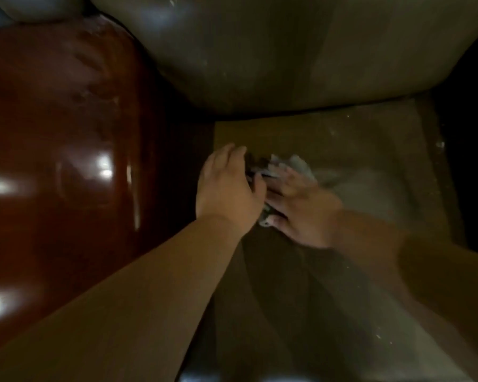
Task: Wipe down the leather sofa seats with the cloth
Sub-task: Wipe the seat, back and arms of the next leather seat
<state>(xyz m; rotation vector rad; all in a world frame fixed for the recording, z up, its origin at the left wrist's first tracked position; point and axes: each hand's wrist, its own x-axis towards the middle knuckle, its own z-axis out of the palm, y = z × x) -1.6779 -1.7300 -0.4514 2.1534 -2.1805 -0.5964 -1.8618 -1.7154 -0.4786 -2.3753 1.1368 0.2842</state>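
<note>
A pale cloth (293, 165) is held bunched between the left hand (226, 188) and the blurred right hand (301, 208) on the tan seat (356, 150), beside a glossy reddish-brown cushion (61, 147).

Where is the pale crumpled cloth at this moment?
In the head view, the pale crumpled cloth lies on the tan leather seat, right of centre, bunched between the left hand and the blurred right hand.

You have one head view, looking steeply down and forward from close above the sofa seat (342, 150), backrest (287, 51) at top.
</note>
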